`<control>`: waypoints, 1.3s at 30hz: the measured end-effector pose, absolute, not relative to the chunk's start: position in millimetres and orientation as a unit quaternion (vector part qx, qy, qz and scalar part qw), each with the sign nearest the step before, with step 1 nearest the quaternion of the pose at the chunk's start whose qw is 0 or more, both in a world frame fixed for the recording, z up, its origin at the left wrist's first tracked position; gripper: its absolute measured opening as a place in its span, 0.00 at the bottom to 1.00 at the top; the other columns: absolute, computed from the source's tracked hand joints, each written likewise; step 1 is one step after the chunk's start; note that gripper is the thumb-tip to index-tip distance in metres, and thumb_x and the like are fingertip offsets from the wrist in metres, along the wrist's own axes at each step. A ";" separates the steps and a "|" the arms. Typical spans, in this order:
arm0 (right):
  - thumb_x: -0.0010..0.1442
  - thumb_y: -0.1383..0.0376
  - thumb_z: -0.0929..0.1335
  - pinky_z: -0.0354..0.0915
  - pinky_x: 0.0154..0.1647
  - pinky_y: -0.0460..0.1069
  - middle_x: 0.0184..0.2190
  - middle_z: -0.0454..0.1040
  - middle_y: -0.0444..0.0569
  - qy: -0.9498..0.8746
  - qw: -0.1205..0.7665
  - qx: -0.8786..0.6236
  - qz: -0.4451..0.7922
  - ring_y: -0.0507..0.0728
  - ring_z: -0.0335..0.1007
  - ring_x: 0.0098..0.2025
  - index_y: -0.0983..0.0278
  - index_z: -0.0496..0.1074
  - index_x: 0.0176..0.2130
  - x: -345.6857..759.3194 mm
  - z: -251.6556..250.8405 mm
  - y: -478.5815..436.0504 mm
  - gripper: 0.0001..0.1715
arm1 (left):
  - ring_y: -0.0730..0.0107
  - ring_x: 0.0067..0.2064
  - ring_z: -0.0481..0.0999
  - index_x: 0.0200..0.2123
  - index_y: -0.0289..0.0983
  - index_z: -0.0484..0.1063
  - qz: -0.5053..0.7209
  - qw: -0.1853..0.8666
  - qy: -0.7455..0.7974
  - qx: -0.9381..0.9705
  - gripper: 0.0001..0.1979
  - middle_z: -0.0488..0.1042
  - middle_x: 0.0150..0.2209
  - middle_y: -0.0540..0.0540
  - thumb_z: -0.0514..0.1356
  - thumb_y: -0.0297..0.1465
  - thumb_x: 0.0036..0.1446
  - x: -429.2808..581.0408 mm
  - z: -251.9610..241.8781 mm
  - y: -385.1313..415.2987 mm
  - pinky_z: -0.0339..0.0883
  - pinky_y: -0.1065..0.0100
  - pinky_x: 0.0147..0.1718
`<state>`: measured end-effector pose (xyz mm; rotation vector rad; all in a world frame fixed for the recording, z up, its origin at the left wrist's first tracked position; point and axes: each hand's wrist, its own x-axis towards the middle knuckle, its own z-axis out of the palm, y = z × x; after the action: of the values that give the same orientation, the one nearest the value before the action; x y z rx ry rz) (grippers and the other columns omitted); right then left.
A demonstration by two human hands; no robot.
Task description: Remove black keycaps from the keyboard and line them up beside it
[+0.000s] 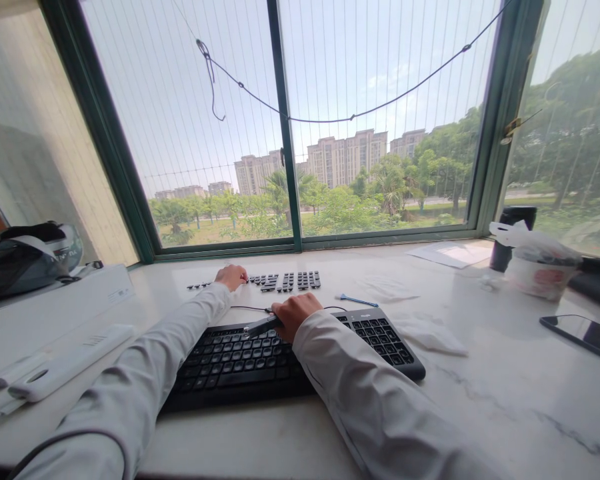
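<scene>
Two hands work in the head view. The right hand (296, 313) is closed round a dark tool (261, 327), clamped on its handle, the pale end over the upper rows of the keyboard (253, 362). The left hand (231, 277) reaches beyond it to the keycaps (269, 283); its fingertips are too small to read, and I cannot tell whether they grip one.

The keyboard is black, matte and oblong, its face a grid of square cells; it lies on the counter (485, 400) directly before the person. The keycaps, small dark blocks, stand in rows between it and the window (295, 167). The sleeves (165, 360) are pale grey, smooth, creased cloth.

A slim blue stick (359, 301) lies behind the keyboard's right end; crumpled white sheeting (433, 335) lies beside it. The counter is white, glossy, grey-veined. A glossy phone (583, 337) and thin plastic bag (543, 267) occupy its right side. The window is green-framed; a knotted cord (325, 121) sags across it.
</scene>
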<state>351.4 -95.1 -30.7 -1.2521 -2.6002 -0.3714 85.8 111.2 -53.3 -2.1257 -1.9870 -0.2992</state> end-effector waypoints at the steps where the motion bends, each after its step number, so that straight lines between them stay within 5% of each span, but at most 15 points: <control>1: 0.53 0.57 0.63 0.64 0.33 0.54 0.33 0.76 0.53 -0.888 0.115 -0.428 -0.127 0.62 0.73 0.35 0.61 0.71 0.38 351.5 -30.8 -95.1 0.16 | 0.69 0.31 0.74 0.31 0.44 0.77 -0.102 0.110 -0.676 -0.722 0.08 0.78 0.33 0.48 0.61 0.37 0.46 86.1 -53.1 111.1 0.62 0.70 0.34; 22: 0.53 0.57 0.63 0.63 0.33 0.54 0.33 0.76 0.54 -0.887 0.102 -0.432 -0.127 0.63 0.73 0.36 0.62 0.70 0.38 351.7 -29.2 -94.5 0.15 | 0.62 0.39 0.72 0.31 0.40 0.76 -0.119 0.141 -0.661 -0.728 0.06 0.77 0.33 0.47 0.62 0.32 0.47 92.0 -41.8 89.9 0.61 0.65 0.40; 39: 0.57 0.59 0.60 0.59 0.32 0.50 0.30 0.76 0.50 -0.839 0.147 -0.502 -0.150 0.59 0.72 0.31 0.60 0.71 0.35 367.8 -28.2 -84.6 0.13 | 0.70 0.33 0.75 0.31 0.45 0.78 -0.130 0.044 -0.588 -0.797 0.08 0.78 0.31 0.54 0.63 0.38 0.45 134.1 11.0 -38.5 0.61 0.73 0.30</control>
<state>367.8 -84.6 -28.2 -1.4446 -2.4145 -0.4317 134.1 -38.5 11.0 -2.4358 -1.7981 -0.3960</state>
